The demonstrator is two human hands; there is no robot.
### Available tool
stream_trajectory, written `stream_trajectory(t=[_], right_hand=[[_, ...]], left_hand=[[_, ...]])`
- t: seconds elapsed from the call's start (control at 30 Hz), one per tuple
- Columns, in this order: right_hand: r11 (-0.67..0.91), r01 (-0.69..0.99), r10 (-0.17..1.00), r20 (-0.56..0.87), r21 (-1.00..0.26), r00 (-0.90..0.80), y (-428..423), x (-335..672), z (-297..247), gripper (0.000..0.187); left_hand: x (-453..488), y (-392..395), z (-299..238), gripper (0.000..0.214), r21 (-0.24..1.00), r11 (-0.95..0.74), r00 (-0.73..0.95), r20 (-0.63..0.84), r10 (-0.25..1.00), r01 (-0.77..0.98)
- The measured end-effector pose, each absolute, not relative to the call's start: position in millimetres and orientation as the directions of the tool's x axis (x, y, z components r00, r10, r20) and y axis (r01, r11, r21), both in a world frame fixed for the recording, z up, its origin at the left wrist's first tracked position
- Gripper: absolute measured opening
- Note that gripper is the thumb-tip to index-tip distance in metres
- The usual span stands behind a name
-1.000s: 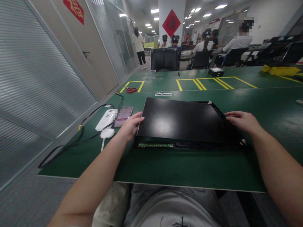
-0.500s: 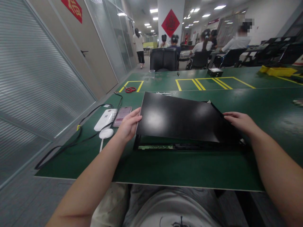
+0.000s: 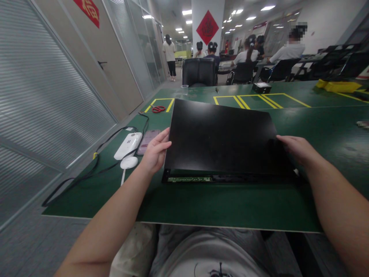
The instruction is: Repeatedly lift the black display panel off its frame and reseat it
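A large black panel (image 3: 221,138) is tilted up on the green table (image 3: 219,204), its far edge raised and its near edge still low. Beneath it lies a flat black frame with a green circuit strip (image 3: 188,179) showing along the front. My left hand (image 3: 154,152) grips the panel's left edge, fingers curled round it. On the right edge my right hand (image 3: 296,148) holds the panel with its fingers over the top.
Left of the panel lie a phone (image 3: 148,136), a white power strip (image 3: 127,145), a round white charger (image 3: 129,162) and black cables. Red scissors (image 3: 159,109), a plastic cup (image 3: 185,89) and a small black box (image 3: 261,87) sit farther back. Several people sit or stand beyond.
The panel's far edge has risen steadily, from lying nearly flat on the frame to a steep tilt. Both hands have stayed on its side edges.
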State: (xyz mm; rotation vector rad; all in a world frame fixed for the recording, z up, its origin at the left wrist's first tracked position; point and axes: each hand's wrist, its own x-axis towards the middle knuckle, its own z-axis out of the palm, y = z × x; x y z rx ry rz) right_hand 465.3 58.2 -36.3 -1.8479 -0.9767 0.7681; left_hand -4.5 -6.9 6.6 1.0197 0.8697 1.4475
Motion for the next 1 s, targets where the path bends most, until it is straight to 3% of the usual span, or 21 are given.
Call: stream_trajectory(t=[0.23,0.43,0.63,0.87,1.0], right_hand=[[-0.104,0.081,0.940,-0.072,-0.991,0.334,52,461,-23,0.018],[-0.152,0.025,0.969,-0.144,-0.988,0.200,27,441,6,0.039],[-0.136,-0.144,0.953,-0.169,-0.980,0.250,15,435,17,0.048],[-0.019,-0.195,0.910,-0.098,-0.981,0.403,27,445,13,0.012],[0.008,-0.166,0.912,-0.061,-0.986,0.405,30,456,12,0.018]], left_hand=[[-11,-3,6,0.059,0.911,-0.169,-0.095,0.144,0.985,-0.377],[-15,-4,13,0.057,0.916,-0.132,-0.068,0.115,0.991,-0.378],[-14,0,12,0.047,0.922,-0.089,-0.089,0.059,0.994,-0.378],[-10,0,8,0.036,0.919,-0.026,-0.024,0.018,1.000,-0.392],[-12,3,-2,0.042,0.961,0.033,-0.026,-0.042,0.999,-0.274]])
